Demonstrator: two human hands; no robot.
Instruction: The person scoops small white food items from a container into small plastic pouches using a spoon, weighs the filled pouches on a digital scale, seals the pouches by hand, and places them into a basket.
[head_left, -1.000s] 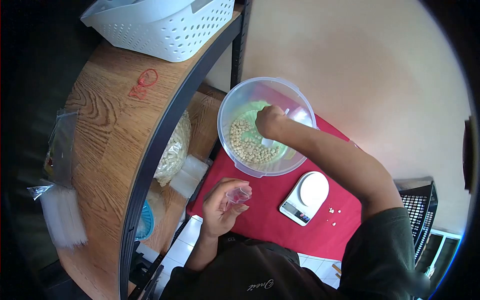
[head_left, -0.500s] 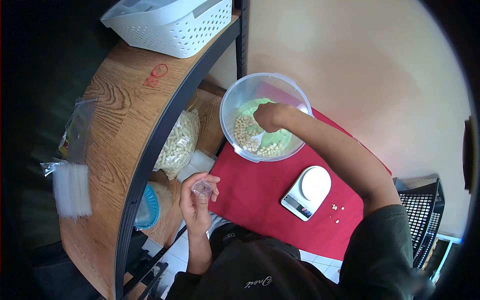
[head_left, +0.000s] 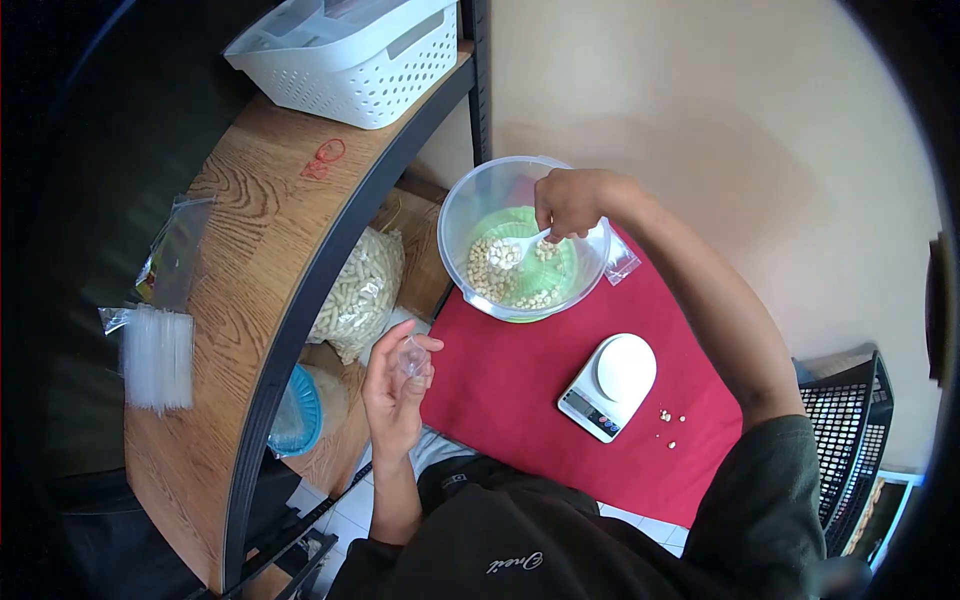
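My right hand (head_left: pixel 572 204) grips the handle of a white spoon (head_left: pixel 522 241) inside a clear plastic tub (head_left: pixel 459 207). Pale round pieces heap in the spoon's bowl, and more such pieces (head_left: pixel 488 279) lie on the tub's greenish bottom. My left hand (head_left: pixel 395 395) holds a small clear plastic cup (head_left: pixel 411 356) between thumb and fingers, left of the tub. The cup looks empty. A white kitchen scale (head_left: pixel 608 388) sits on the red cloth (head_left: pixel 510 385), nearer to me than the tub.
Crumbs (head_left: pixel 671 416) lie right of the scale. A wooden shelf (head_left: pixel 235 270) on the left carries a white basket (head_left: pixel 375 85) and clear plastic sleeves (head_left: pixel 158 358). Under it are a bag of puffed snacks (head_left: pixel 362 290) and a blue-rimmed container (head_left: pixel 308 410). A black crate (head_left: pixel 850 430) stands right.
My right hand has risen toward the tub's upper right rim, lifting the spoon with pale pieces in it. My left hand still holds the cup, now tilted slightly differently.
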